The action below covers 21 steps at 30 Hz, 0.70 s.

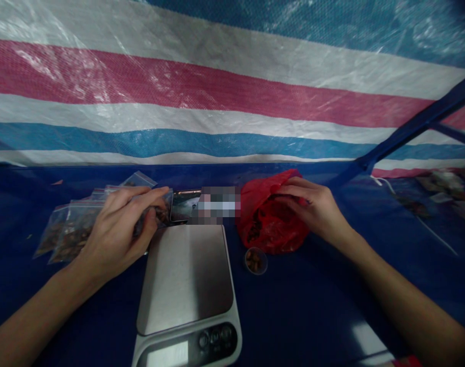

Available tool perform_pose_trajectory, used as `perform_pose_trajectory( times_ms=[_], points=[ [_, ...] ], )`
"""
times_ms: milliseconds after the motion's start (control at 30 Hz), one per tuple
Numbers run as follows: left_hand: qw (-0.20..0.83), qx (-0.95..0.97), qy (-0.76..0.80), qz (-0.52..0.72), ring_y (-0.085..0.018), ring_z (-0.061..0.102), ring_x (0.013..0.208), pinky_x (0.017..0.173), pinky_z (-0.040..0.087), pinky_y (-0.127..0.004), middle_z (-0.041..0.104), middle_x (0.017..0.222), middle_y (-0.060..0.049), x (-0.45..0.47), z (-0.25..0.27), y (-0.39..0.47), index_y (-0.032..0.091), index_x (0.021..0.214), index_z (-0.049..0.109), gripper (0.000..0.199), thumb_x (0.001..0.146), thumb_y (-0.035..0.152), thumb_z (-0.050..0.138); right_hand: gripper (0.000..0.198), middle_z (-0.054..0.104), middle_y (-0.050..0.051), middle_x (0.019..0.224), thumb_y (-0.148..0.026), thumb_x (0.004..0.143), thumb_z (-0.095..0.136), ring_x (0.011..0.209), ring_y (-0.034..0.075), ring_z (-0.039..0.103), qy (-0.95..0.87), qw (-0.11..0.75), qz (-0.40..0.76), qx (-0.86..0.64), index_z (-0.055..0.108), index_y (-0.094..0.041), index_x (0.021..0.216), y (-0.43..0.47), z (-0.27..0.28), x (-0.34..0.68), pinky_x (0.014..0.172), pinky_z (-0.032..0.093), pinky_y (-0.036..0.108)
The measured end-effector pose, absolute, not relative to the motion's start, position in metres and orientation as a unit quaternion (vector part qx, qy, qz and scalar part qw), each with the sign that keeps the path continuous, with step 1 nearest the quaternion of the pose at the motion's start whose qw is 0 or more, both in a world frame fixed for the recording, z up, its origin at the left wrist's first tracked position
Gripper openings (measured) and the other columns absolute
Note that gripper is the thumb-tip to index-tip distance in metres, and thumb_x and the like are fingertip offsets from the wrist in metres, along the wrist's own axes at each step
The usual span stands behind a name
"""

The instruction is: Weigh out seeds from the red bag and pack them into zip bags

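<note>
Red plastic bag (272,219), one, sat far right on the counter (312,316), right hand (312,209) gripping its mouth. Left hand (121,229) pinched one clear packet (161,211) beside several stacked packets (70,229). One scale (186,285) and one small cup (255,260) stood between; open room lay near right.

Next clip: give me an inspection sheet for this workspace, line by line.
Surface: dark blue table cover, glossy, creased.
Job's things: small clear bags with brown contents, piled at left; red plastic bag, open, dark pieces inside; digital kitchen scale, platform bare.
Clutter: small round cup of brown pieces beside the scale; dark flat item behind the scale, partly blurred.
Grips: left hand pinches one clear bag; right hand rests on the red bag's mouth.
Cables: nothing seen.
Surroundings: striped tarp behind; blue frame bar; blurred items at far right.
</note>
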<state>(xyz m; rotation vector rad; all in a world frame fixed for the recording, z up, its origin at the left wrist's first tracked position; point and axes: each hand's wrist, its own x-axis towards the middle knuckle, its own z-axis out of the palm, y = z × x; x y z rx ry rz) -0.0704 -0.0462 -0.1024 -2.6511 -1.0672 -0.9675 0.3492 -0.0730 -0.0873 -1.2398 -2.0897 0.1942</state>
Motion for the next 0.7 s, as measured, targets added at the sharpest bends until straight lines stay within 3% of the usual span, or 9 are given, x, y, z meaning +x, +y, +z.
perform_pose_trajectory(
  times_ms=[100,267,467,567,700],
  points=[
    [0.063,-0.878,-0.353,-0.318,-0.029,0.063,0.113,0.100,0.050,-0.045,0.069,0.117,-0.008,-0.069,-0.102,-0.046,0.029,0.158,0.044,0.063,0.099,0.008,0.054,0.027,0.077,0.008,0.124,-0.015,0.104,0.058,0.112,0.026,0.075,-0.830,0.305,0.081,-0.459,0.081,-0.025,0.113,-0.069,-0.100,0.353,0.097,0.061,0.039],
    [0.061,-0.881,-0.345,-0.318,-0.028,0.062,0.114,0.102,0.048,-0.043,0.073,0.111,-0.006,-0.067,-0.101,-0.046,0.026,0.156,0.045,0.063,0.098,0.006,0.054,0.038,0.075,0.012,0.127,-0.008,0.104,0.049,0.115,0.029,0.074,-0.827,0.258,0.040,-0.498,0.080,-0.022,0.120,-0.071,-0.101,0.353,0.098,0.062,0.044],
    [0.062,-0.879,-0.345,-0.323,-0.028,0.062,0.113,0.102,0.048,-0.044,0.073,0.111,-0.007,-0.067,-0.101,-0.046,0.024,0.154,0.047,0.059,0.098,0.006,0.055,0.027,0.075,0.009,0.110,-0.015,0.106,0.055,0.100,0.025,0.074,-0.828,0.263,0.052,-0.492,0.079,-0.023,0.115,-0.077,-0.085,0.351,0.088,0.061,0.039],
    [0.062,-0.879,-0.346,-0.321,-0.029,0.062,0.114,0.103,0.048,-0.044,0.073,0.111,-0.007,-0.067,-0.100,-0.046,0.025,0.155,0.046,0.060,0.098,0.006,0.054,0.017,0.076,0.009,0.112,-0.021,0.104,0.064,0.106,0.026,0.072,-0.855,0.268,0.067,-0.440,0.079,-0.025,0.111,-0.080,-0.080,0.347,0.093,0.060,0.039],
    [0.055,-0.880,-0.346,-0.319,-0.028,0.063,0.113,0.103,0.048,-0.044,0.074,0.110,-0.005,-0.066,-0.100,-0.046,0.027,0.156,0.045,0.062,0.098,0.006,0.054,0.022,0.077,0.010,0.110,-0.015,0.103,0.060,0.104,0.026,0.073,-0.882,0.213,0.070,-0.414,0.080,-0.023,0.112,-0.082,-0.089,0.338,0.092,0.061,0.040]
  ],
)
